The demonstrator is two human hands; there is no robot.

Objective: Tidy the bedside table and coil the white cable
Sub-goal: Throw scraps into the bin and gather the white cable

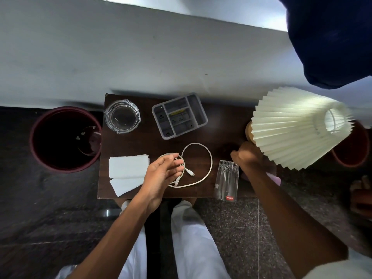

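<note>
A person stands over a dark wooden bedside counter [145, 146], seen from a head-worn camera looking straight down. The left hand [161, 174] hovers above the counter's front half, its thumb and curled fingers [177, 163] pinching a small loop of the white cable [189, 172]. The rest of the cable lies in one wide, loose ring on the wood just right of that hand, one plug end resting inside the ring.

The right hand [246, 156] reaches to the counter's right side, beneath the edge of a pleated cream lamp shade [291, 131]. Its fingers curl away from the camera, and whether they grip anything cannot be told.

A clear tumbler [227, 178] with a red label lies on its side near the front edge, between the cable ring and the right forearm. Folded white tissues [128, 166] sit at the front left corner. At the back stand a glass ashtray [122, 116] on the left and, beside it, a grey compartmented organiser [196, 106]. A maroon bin [32, 141] stands on the floor just left of the counter.
</note>
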